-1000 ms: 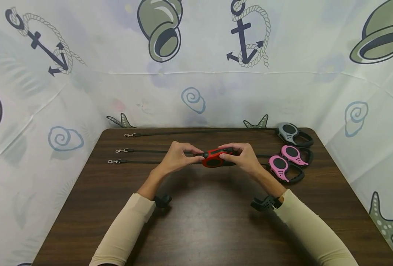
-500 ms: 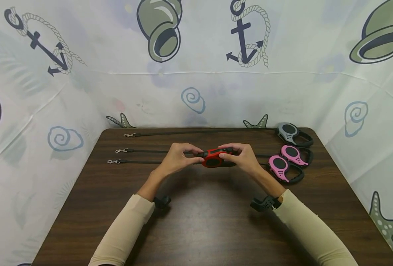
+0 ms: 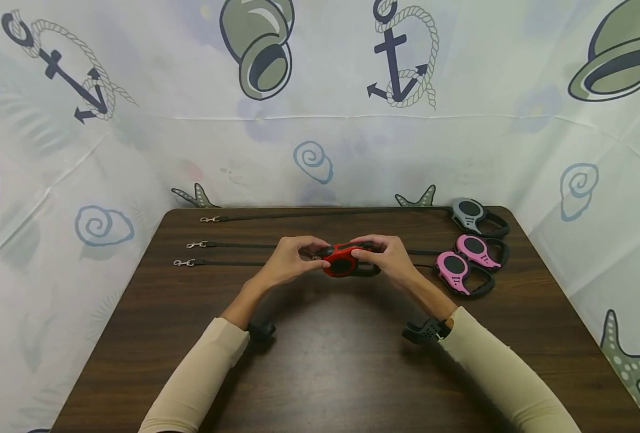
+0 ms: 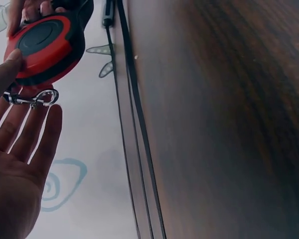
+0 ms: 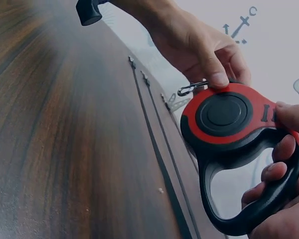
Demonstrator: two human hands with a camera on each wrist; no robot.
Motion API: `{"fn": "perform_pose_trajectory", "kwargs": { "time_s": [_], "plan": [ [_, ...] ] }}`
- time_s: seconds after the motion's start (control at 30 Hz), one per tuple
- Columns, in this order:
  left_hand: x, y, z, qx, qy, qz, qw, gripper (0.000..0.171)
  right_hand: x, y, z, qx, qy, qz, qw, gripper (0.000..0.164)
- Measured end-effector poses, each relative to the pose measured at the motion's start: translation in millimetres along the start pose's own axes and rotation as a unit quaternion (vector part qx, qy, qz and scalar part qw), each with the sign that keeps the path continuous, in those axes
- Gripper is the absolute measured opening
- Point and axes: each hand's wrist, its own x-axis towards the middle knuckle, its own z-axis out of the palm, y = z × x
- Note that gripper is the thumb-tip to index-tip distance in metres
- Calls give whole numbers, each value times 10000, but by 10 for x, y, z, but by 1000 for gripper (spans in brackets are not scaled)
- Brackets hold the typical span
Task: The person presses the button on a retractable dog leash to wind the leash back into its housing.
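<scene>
Both hands hold a red and black retractable dog leash (image 3: 340, 268) up over the table's middle. The left hand (image 3: 289, 261) pinches the round end of its case, thumb on the red face (image 4: 42, 62) and fingers behind. A small metal snap hook (image 4: 51, 96) sticks out beside those fingers. From the other side, the right hand (image 3: 390, 260) grips the black loop handle (image 5: 254, 219), fingertips curled through the loop and thumb on the red neck. In the right wrist view the case's black centre disc (image 5: 223, 110) faces the camera.
Two pink retractable leashes (image 3: 452, 270) and a grey one (image 3: 468, 210) lie at the table's right. Their black cords (image 3: 233, 263) run left across the dark wood table (image 3: 320, 361), ending in metal clips (image 3: 183, 263). A patterned cloth (image 3: 341, 162) hangs behind.
The red leash has come slightly left and nearer the body, its case tilting a little. The right hand has shifted left with it; both hands keep their hold.
</scene>
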Motion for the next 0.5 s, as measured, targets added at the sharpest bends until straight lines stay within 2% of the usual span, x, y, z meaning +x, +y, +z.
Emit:
{"fn": "perform_pose_trajectory", "kwargs": {
  "time_s": [0.3, 0.5],
  "plan": [
    [-86, -54, -37, -69, -239, -554, 9982, 33, 18, 16, 152, 165, -8, 369, 9992, 33],
    [-154, -107, -111, -102, -501, -1017, 9935, 33, 43, 28, 272, 169, 109, 635, 9978, 34]
  ]
}}
